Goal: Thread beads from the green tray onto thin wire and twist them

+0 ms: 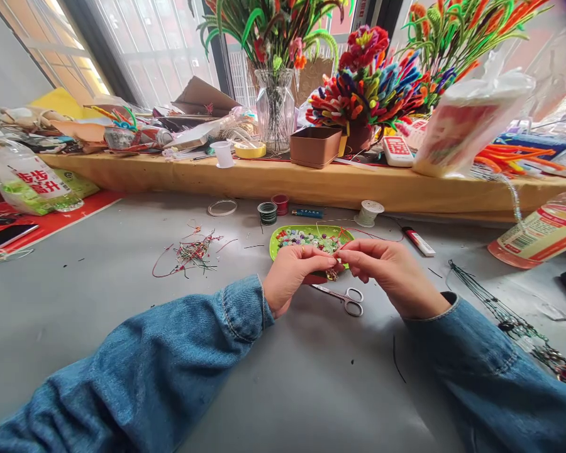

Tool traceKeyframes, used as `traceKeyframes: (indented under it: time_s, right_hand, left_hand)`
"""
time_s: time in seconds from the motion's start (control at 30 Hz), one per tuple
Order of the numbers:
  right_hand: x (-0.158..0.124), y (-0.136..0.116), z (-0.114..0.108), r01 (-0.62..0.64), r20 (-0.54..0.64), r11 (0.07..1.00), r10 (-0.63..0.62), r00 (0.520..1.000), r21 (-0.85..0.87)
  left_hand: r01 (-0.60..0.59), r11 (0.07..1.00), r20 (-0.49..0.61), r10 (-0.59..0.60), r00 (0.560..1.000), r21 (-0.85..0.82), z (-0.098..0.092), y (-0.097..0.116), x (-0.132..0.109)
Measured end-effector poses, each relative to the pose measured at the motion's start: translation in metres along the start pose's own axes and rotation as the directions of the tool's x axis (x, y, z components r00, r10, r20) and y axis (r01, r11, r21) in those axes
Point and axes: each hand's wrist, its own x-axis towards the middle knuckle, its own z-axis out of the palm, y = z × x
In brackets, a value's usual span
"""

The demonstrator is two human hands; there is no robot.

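My left hand [293, 275] and my right hand [389, 272] meet over the grey table, both in blue denim sleeves. Their fingers are pinched together on a small beaded wire piece [332, 273] that hangs between them, with a thin red thread trailing away. Just behind the hands lies a green tray [283, 234] full of coloured beads. Small silver scissors [345, 297] lie on the table right below the hands.
Wire scraps [191, 253] litter the table at left. Spools [267, 212], a white thread reel [368, 212] and a lighter [419, 241] sit behind the tray. A wooden ledge [311, 181] holds a glass vase, pipe-cleaner flowers, a brown box. Beaded strands [514, 324] lie at right.
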Motion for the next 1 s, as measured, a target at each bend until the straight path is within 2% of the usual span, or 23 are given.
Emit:
traceKeyframes:
  time_s: [0.13, 0.27, 0.43, 0.53, 0.7, 0.9, 1.0]
  right_hand:
    - [0.002, 0.004, -0.002, -0.074, -0.008, 0.992, 0.075, 0.997, 0.101]
    - [0.001, 0.004, 0.0, -0.085, 0.002, 0.958, 0.088, 0.996, 0.273]
    - [0.0, 0.004, 0.006, -0.089, 0.107, 0.849, 0.038, 0.994, 0.52]
    - [0.0, 0.005, 0.008, -0.118, 0.157, 0.783, 0.026, 0.987, 0.611]
    - [0.001, 0.006, 0.011, -0.106, 0.167, 0.764, -0.002, 0.986, 0.637]
    - [0.003, 0.004, 0.014, -0.081, 0.176, 0.79, -0.035, 0.984, 0.607]
    - [0.003, 0.006, 0.013, -0.088, 0.158, 0.786, -0.013, 0.987, 0.612]
  left_hand:
    - [-0.009, 0.998, -0.019, 0.008, 1.0, -0.07, -0.002, 0.001, 0.001]
    - [-0.019, 0.991, -0.073, 0.009, 0.997, -0.134, -0.003, 0.0, 0.002]
    - [-0.047, 0.983, -0.043, 0.04, 0.998, -0.175, -0.002, -0.002, 0.002]
    - [-0.05, 0.978, -0.015, 0.048, 0.999, -0.201, 0.0, -0.002, 0.002]
    - [-0.05, 0.964, 0.006, 0.054, 0.999, -0.263, 0.002, -0.002, 0.001]
    - [-0.088, 0.94, -0.051, 0.075, 0.996, -0.329, 0.003, -0.003, 0.0]
    - [-0.056, 0.952, -0.057, 0.041, 0.998, -0.3, 0.002, -0.001, 0.0]
